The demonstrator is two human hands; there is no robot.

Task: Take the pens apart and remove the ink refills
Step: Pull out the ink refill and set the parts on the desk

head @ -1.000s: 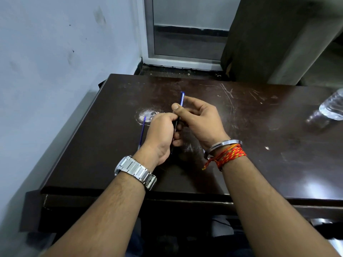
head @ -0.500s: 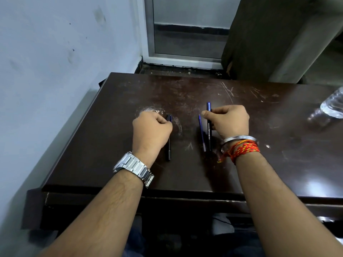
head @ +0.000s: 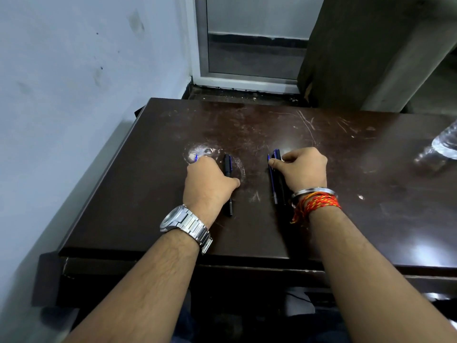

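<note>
Blue pen parts [head: 275, 189] are pinched between thumb and curled fingers [head: 293, 157] of the right hand [head: 305, 169], while the left hand [head: 209, 184] curls round a thin blue refill [head: 196, 157] with its thumb against a black barrel [head: 227, 167], all mid-surface [head: 346, 219]; a bottle [head: 445, 144] lies at the right edge.

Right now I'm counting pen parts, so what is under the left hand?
A thin blue tip sticks out beyond the left hand, and a black pen piece runs under its thumb. Whatever else the curled fingers cover is hidden.
</note>
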